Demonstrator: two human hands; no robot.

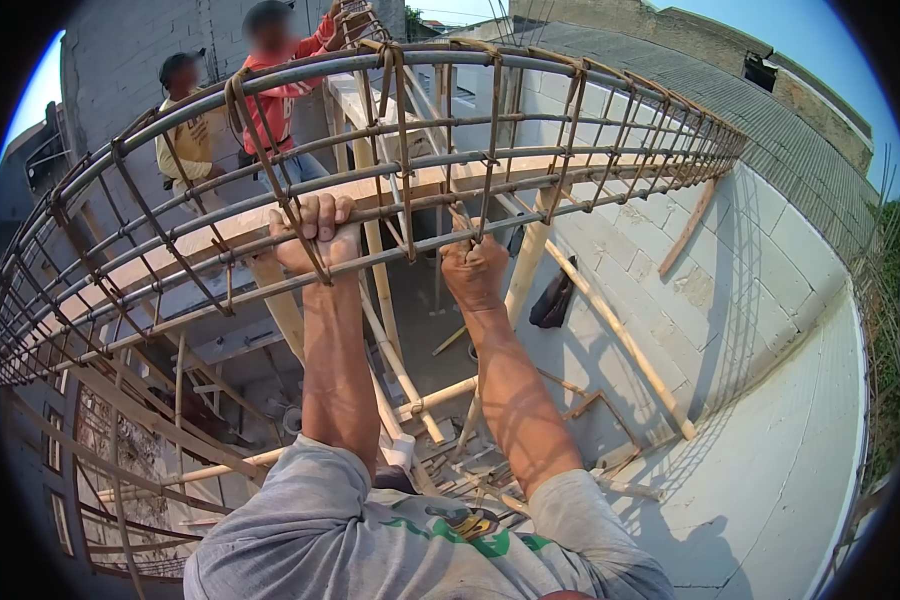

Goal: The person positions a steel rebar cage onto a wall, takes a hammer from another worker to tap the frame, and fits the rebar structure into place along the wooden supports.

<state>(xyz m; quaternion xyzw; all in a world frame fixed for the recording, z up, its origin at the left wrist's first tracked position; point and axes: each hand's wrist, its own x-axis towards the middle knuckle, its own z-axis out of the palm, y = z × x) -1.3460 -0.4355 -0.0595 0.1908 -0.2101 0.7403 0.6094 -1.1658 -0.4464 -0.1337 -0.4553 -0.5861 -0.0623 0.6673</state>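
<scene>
A long rebar cage of rods tied with bent stirrups spans the head view from lower left to upper right. My left hand is closed round a lower rod of the cage, fingers curled over it. Further right, my right hand is a closed fist just under the lowest rod, beside a stirrup. A thin tool or bar end seems to stick up from this fist; what it is cannot be made out. A wooden board runs behind the cage.
Two people stand behind the cage, one in a red top, one in a yellow top. Wooden poles lean below. A block wall rises on the right. Loose timber lies on the floor, and a dark bag hangs by the wall.
</scene>
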